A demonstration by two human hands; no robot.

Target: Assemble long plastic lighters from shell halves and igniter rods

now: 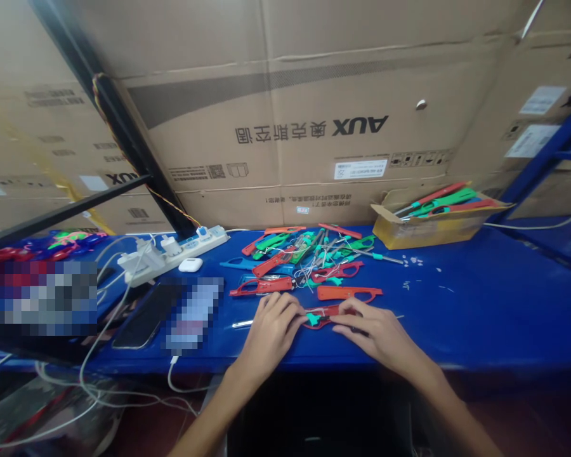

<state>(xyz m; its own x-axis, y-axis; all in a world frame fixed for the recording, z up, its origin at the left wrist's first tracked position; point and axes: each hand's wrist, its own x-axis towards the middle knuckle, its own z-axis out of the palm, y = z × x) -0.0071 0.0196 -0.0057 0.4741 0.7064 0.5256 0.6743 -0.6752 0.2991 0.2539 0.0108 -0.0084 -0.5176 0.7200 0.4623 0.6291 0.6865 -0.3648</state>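
Both hands are down on the blue table (480, 304) pinching one red plastic handle piece (326, 315) between them — left hand (271, 333) on its left end, right hand (378, 333) covering the right. Looks like a green clip on it, hard to tell. A pile of red and green parts (304, 260) sits just behind.

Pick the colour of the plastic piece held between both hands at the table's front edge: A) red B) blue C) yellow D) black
A: the left hand and right hand press on a red plastic piece with a small green part, on the blue table.
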